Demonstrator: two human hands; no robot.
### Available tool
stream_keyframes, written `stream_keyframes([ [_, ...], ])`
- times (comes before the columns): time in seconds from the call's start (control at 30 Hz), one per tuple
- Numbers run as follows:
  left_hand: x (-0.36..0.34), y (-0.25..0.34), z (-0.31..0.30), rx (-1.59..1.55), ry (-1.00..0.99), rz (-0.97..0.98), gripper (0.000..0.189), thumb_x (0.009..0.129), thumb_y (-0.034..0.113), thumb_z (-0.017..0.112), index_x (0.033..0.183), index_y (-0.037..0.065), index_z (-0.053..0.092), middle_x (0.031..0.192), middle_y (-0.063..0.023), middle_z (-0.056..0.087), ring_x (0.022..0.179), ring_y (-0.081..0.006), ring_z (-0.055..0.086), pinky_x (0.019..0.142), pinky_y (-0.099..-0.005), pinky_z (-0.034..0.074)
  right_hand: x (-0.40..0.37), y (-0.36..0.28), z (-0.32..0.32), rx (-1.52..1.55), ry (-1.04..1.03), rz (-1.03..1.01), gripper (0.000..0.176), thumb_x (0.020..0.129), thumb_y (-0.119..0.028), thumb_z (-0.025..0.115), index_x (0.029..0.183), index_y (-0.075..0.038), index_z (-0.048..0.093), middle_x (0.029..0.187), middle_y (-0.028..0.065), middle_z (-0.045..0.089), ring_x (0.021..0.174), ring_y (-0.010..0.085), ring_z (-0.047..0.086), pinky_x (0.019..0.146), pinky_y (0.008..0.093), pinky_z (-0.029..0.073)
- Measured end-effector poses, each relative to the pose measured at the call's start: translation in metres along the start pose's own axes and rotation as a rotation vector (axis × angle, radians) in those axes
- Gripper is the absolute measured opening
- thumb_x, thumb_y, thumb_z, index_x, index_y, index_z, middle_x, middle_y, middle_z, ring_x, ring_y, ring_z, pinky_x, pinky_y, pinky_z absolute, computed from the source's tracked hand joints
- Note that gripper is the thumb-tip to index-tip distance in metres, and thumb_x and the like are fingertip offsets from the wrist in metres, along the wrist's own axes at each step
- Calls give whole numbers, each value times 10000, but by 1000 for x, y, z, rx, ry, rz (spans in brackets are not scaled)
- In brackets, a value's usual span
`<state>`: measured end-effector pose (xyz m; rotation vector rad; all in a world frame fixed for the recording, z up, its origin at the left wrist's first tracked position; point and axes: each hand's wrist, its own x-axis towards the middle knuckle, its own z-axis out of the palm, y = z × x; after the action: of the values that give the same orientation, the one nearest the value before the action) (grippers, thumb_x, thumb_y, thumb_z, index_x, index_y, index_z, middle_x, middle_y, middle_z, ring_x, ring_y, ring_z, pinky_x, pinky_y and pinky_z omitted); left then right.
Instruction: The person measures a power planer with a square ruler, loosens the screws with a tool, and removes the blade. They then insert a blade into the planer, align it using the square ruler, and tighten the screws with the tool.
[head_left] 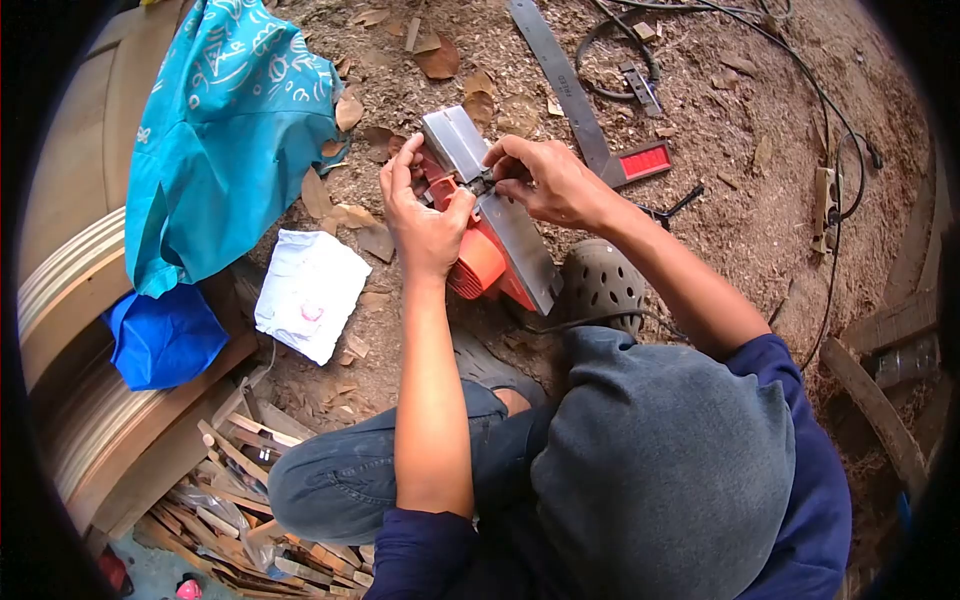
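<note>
The left hand [425, 215] is closed around the orange planer [478, 262], which lies sole-up on the sawdust ground [740, 200]; its fingers curl over the far side of the body and the thumb presses on the edge of the metal sole [520, 240] just to its right; the right hand [550, 180] is shut in a pinch, fingertips meeting on a small dark piece [483, 184] at the slot that crosses the sole, directly between the two hands; what that piece is cannot be told; the planer sits under and between both hands, its lower end pointing back towards the person's knee [340, 480]; beyond the right hand a steel square [565, 70] lies flat, its red block [645, 160] just beside the right wrist; farther out on that side a black cable [830, 120] loops over the ground; a grey perforated shoe [600, 285] shows beneath the right forearm; to the left of the left wrist lies a white cloth [310, 290], and beyond it, well to the left of the hand, a turquoise cloth [230, 130] hangs over a blue bag [165, 335]; wood offcuts [240, 450] are piled near the left elbow; dry leaves [437, 60] lie scattered past both hands.
</note>
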<state>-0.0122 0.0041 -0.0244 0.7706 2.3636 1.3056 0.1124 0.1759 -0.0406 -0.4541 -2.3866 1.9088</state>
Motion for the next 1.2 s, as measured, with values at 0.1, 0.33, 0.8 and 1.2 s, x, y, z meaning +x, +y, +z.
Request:
stream_keyframes([
  [0.1, 0, 4, -1, 25, 3, 1, 750, 740, 76, 778, 1469, 67, 598, 1245, -96, 555, 1106, -232, 597, 1036, -392, 516, 2, -1, -3, -8, -24, -34, 286, 913, -7, 731, 1183, 26, 643, 978, 219, 783, 935, 379, 772, 836, 443, 598],
  [0.33, 0, 2, 0, 62, 20, 31, 730, 741, 95, 769, 1452, 61, 609, 1229, -101, 566, 1108, -237, 604, 1044, -392, 512, 10, -1, -5, -2, -57, -66, 258, 912, 0, 723, 1160, 27, 657, 954, 223, 782, 902, 389, 776, 803, 447, 602],
  [0.8, 0, 7, 0, 38, 25, 15, 722, 744, 99, 768, 1447, 51, 609, 1236, -115, 581, 1126, -257, 614, 1045, -405, 516, 11, 13, 0, 119, -52, 85, 198, 933, -76, 762, 1102, 18, 717, 951, 173, 793, 874, 259, 774, 818, 398, 589],
  [1.2, 1, 3, -1, 77, 17, 19, 746, 717, 103, 778, 1439, 41, 598, 1256, -145, 558, 1139, -290, 631, 1042, -422, 531, -12, 12, 22, -8, 209, -32, 167, 910, -42, 774, 1074, -17, 794, 981, 191, 790, 881, 310, 790, 810, 393, 614],
])
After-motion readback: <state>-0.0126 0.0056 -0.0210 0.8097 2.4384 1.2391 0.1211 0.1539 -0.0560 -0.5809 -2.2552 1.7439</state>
